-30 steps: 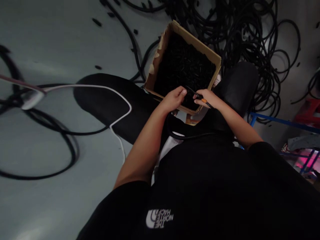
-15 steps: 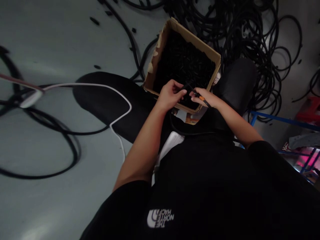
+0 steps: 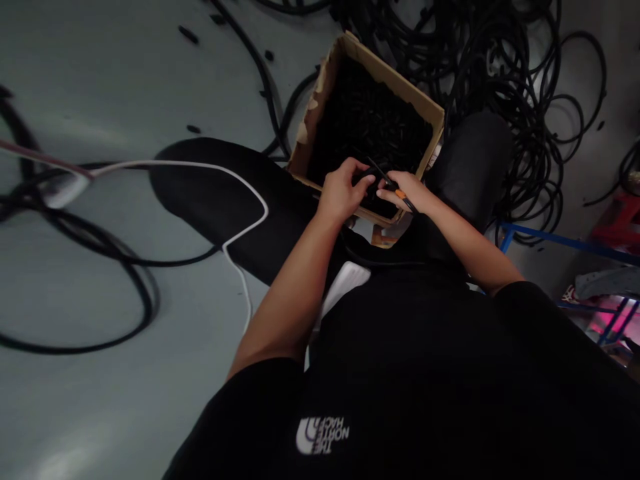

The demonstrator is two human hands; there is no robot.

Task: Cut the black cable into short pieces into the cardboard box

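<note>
My left hand (image 3: 344, 189) is closed in a pinch on a black hose over the near edge of a cardboard box (image 3: 305, 133). Close beside it, my right hand (image 3: 406, 191) is closed around a tool with orange and black handles (image 3: 401, 194); its thin dark tip points up and left over the box. Many small black pieces (image 3: 385, 120) fill the box, which stands between my knees. The exact spot where the tool meets the hose is too dark to make out.
Tangled black hoses (image 3: 520, 80) lie on the floor behind and right of the box. A white cable (image 3: 200, 164) crosses my left leg. More black hose (image 3: 145, 293) loops at the left. A blue metal frame (image 3: 575, 241) stands at the right.
My right hand and the tool have shifted slightly, and the tool's thin tip shows more clearly above the fingers. My left hand keeps almost the same place.
</note>
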